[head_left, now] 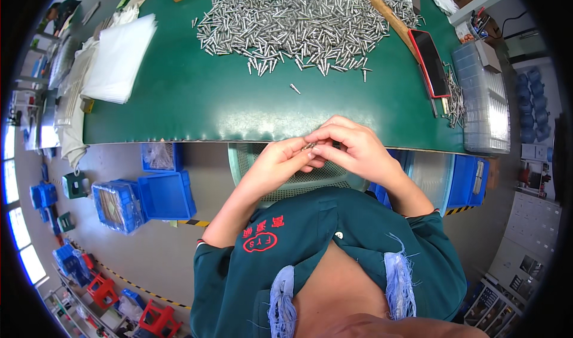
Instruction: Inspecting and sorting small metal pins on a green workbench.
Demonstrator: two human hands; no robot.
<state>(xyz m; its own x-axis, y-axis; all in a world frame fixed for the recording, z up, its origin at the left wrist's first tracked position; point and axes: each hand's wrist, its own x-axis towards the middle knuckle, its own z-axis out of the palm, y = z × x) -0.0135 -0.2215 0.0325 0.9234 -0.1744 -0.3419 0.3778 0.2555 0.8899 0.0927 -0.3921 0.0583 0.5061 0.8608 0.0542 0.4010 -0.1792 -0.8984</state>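
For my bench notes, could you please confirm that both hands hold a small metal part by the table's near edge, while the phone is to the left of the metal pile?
Not quite: the phone is to the right of the metal pile, as the head view shows. The left hand and right hand do hold a small metal part by the table's near edge.

over my feed i make out a phone (431, 63) near a clear case (488, 108), right on the bench (191, 105); white sheets (119, 57) lie left; on the floor (122, 248) i see blue bins (167, 196) and red stools (160, 320).
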